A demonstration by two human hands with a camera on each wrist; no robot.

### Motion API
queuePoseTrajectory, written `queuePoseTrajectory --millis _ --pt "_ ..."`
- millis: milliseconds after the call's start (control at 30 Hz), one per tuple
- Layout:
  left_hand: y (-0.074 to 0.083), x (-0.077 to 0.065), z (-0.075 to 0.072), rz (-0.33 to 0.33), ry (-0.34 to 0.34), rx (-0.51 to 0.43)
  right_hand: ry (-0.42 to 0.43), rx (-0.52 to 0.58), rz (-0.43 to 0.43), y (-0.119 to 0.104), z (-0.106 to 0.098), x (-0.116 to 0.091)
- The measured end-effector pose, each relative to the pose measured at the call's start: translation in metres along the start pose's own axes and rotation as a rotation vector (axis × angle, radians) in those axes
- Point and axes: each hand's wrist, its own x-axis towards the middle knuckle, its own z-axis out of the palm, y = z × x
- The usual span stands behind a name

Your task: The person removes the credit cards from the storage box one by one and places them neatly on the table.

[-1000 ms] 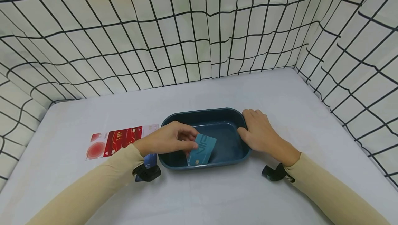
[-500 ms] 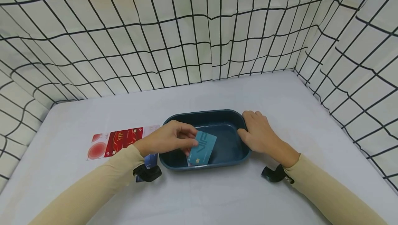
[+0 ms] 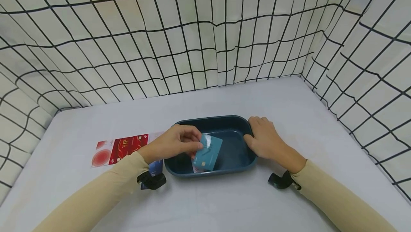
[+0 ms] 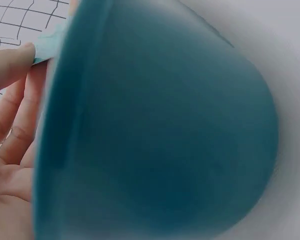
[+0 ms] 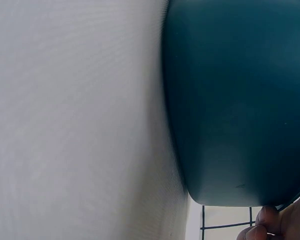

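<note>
A teal card (image 3: 208,152) with a small gold chip is pinched at its upper left edge between the thumb and fingers of my left hand (image 3: 179,139). It is tilted over the left half of a dark teal tray (image 3: 236,153). The edge of another, pale card (image 3: 197,169) peeks out beneath it in the tray. My right hand (image 3: 265,137) grips the tray's right end, thumb over the rim and fingers along the outside. In the left wrist view the tray wall (image 4: 165,125) hides most of the card (image 4: 46,47).
Left of the tray, red cards (image 3: 128,148) and a pale card with a red circle (image 3: 102,158) lie on the white table (image 3: 205,203). A blue card (image 3: 155,168) lies partly under the left wrist. Black grid mesh (image 3: 192,39) stands around the back and sides.
The teal card has tilted slightly in my left hand, and light now glints off its upper part. My right hand keeps its grip on the tray. The whole view has shifted a little.
</note>
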Motion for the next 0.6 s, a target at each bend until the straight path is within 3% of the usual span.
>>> queuePoseTrajectory --millis 600 --pt "0.011 -0.014 -0.012 0.003 0.073 -0.028 -0.006 0.006 0.009 -0.001 0.000 0.000"
